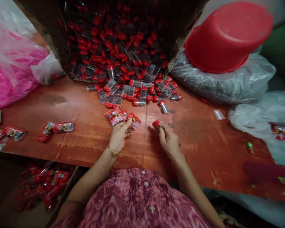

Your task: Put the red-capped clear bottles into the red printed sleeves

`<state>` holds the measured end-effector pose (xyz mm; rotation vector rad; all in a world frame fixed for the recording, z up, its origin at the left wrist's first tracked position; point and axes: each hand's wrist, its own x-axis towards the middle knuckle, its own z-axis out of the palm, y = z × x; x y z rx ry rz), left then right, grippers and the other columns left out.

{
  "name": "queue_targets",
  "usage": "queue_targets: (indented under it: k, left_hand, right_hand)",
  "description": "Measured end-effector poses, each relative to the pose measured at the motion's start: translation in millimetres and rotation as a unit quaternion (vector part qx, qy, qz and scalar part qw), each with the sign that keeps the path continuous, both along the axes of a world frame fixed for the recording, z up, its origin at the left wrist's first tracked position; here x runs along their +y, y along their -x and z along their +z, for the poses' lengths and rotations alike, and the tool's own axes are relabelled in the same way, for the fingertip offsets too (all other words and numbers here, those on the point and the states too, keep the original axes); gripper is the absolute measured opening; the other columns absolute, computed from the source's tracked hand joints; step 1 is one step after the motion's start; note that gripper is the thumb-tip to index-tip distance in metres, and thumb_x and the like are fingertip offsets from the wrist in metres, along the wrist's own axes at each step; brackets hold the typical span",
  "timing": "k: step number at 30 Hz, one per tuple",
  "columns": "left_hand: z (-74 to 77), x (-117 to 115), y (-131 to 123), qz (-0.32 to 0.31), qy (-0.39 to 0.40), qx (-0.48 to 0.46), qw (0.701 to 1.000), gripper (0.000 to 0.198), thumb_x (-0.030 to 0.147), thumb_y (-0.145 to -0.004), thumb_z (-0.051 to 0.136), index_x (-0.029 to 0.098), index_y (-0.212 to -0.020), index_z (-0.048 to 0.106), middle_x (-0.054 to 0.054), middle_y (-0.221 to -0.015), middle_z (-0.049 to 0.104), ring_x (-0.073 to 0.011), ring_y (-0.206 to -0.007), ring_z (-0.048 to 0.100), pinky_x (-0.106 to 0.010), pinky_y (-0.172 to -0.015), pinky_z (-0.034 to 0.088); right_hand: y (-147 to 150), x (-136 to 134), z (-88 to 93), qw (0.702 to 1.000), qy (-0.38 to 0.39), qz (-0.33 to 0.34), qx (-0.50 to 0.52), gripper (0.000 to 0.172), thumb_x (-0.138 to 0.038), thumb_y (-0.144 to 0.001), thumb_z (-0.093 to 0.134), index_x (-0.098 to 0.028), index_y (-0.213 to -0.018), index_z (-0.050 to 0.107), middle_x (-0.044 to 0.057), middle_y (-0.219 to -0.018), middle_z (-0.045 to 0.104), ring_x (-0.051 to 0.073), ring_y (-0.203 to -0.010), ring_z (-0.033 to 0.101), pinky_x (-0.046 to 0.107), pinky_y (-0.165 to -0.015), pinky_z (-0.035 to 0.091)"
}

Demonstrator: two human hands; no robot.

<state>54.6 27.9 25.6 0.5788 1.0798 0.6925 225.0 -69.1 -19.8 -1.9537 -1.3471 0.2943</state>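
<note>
My left hand [118, 135] is closed on printed red plastic sleeves [134, 120], gripped between thumb and fingers above the table. To its right, my right hand [169, 139] pinches a small clear container with a red cap [156, 124], its cap end pointing away from me. The two hands are apart. A similar red-capped container [163, 107] lies just beyond my right hand, beside small clear discs [172, 111]. More containers [139, 90] are heaped at the mouth of a cardboard box [54, 47] that lies open toward me.
Red printed packets [63, 127] lie at the left. A carton below the table edge holds more packets [47, 183]. An upturned red tub [218, 41] rests on a filled plastic bag [218, 80] at the right. A pink-filled bag [11, 69] stands at the far left.
</note>
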Motion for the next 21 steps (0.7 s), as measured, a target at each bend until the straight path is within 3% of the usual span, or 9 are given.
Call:
queue_targets:
  k: [4,8,12,16,21]
  left_hand:
    - [2.7,-4,-3,-0.031,-0.024,0.015,0.999,0.043,0.049,-0.046,0.079,0.013,-0.065,0.067,-0.002,-0.063,0.068,-0.0094,-0.055,0.058,-0.019,-0.052,0.042]
    - [2.5,-7,-6,-0.076,-0.096,0.016,0.992,0.040,0.049,-0.052,0.076,0.012,-0.063,0.069,-0.003,-0.062,0.067,-0.0109,-0.057,0.057,-0.023,-0.060,0.044]
    - [-0.5,-5,-2,-0.108,-0.176,0.044,0.978,0.035,0.047,-0.060,0.072,0.012,-0.064,0.070,-0.002,-0.060,0.066,-0.0118,-0.060,0.055,-0.025,-0.064,0.042]
    - [-3.9,-2,2,-0.139,-0.215,0.083,0.963,0.032,0.046,-0.063,0.070,0.013,-0.060,0.068,0.000,-0.057,0.061,-0.0121,-0.059,0.052,-0.024,-0.060,0.039]
    - [-8.9,1,1,-0.105,-0.222,0.112,0.963,0.036,0.048,-0.063,0.069,0.014,-0.053,0.063,0.002,-0.050,0.054,-0.0106,-0.055,0.047,-0.023,-0.054,0.034]
  right_hand:
    - [20,-10,31.4,0.975,0.013,0.067,0.213,0.030,-0.030,-0.086,0.040,-0.016,-0.098,0.063,0.000,-0.061,0.063,0.010,-0.041,0.050,0.021,-0.042,0.041]
    - [30,-10,49.6,0.972,0.031,0.120,0.202,0.025,-0.025,-0.081,0.045,-0.016,-0.088,0.067,0.002,-0.067,0.066,0.012,-0.053,0.057,0.021,-0.049,0.044]
    - [30,-6,46.3,0.970,0.054,0.127,0.201,0.027,-0.025,-0.081,0.044,-0.016,-0.084,0.069,0.002,-0.067,0.066,0.014,-0.060,0.060,0.022,-0.055,0.047]
    - [31,-4,41.8,0.964,0.041,0.121,0.232,0.029,-0.026,-0.080,0.043,-0.016,-0.090,0.069,0.004,-0.077,0.070,0.015,-0.066,0.062,0.023,-0.061,0.049]
    - [34,-10,44.5,0.962,0.062,0.119,0.237,0.028,-0.027,-0.080,0.045,-0.015,-0.085,0.070,0.003,-0.069,0.068,0.014,-0.061,0.060,0.023,-0.056,0.047]
